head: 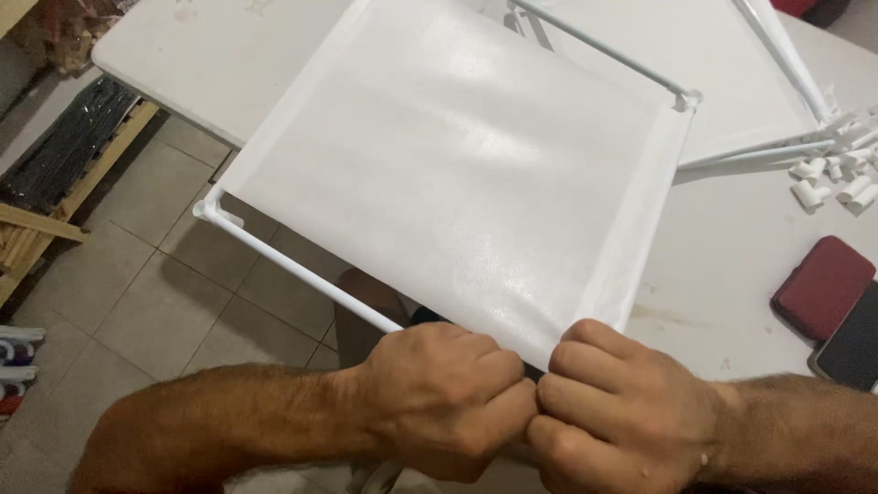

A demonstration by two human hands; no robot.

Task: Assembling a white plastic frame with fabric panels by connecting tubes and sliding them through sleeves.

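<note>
A white fabric shelf panel (457, 174) stretched on thin white tubes fills the middle of the view, tilted over the edge of a white table (722, 265). My left hand (439, 393) and my right hand (622, 412) are both fisted at the panel's near corner, knuckles touching. They grip the near end of the white tube (293, 270) and the fabric hem there. White plastic corner connectors sit at the left corner (208, 209) and the far right corner (686, 99).
A second white fabric frame (722, 55) lies further back on the table. Several small white plastic connectors (837, 178) lie at the right edge. A dark red case (823, 285) and a black flat object (855, 343) lie nearby. Wooden slats (55, 197) lean on the tiled floor left.
</note>
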